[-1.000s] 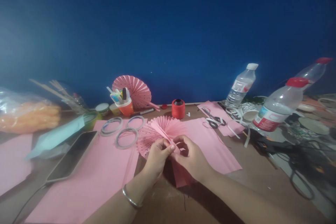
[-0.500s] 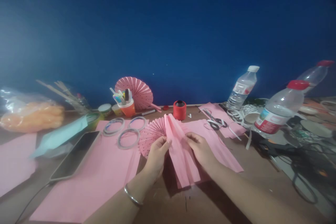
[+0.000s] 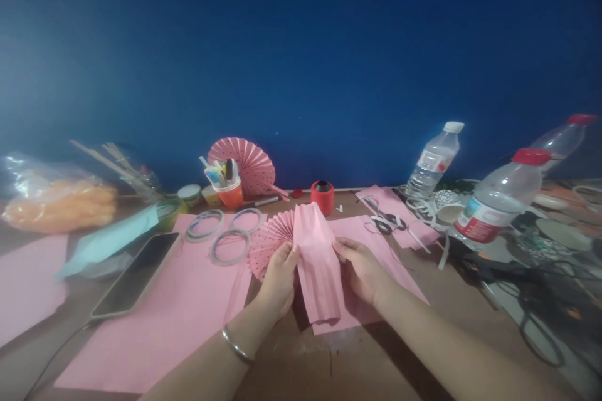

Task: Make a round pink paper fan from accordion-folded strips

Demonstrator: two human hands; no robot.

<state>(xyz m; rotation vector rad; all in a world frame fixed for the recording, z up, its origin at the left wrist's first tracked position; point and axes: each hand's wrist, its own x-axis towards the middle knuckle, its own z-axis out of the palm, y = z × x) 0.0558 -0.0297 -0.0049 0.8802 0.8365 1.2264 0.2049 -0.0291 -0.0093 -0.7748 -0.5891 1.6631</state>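
Note:
Between my two hands is a creased strip of pink paper (image 3: 320,276), with lengthwise folds and its face turned toward me. My left hand (image 3: 279,279), with a silver bangle at the wrist, pinches its left edge between thumb and fingers. The right edge is gripped by my right hand (image 3: 362,266), whose fingers go partly behind the paper. Just beyond my left hand lies a pleated pink paper fan (image 3: 270,241) with dark dots. Under and right of the strip rests a flat pink sheet (image 3: 383,257).
Tape rolls (image 3: 230,247) and a phone (image 3: 136,276) lie on a pink sheet (image 3: 141,351) at left. A red thread spool (image 3: 322,198), a pen cup (image 3: 228,191) and another fan (image 3: 244,163) stand behind. Scissors (image 3: 383,220) and bottles (image 3: 493,207) are at right.
The pink strip has turned from edge-up and partly folded to a flatter, wider face toward me. My hands stay in nearly the same place, still gripping its edges.

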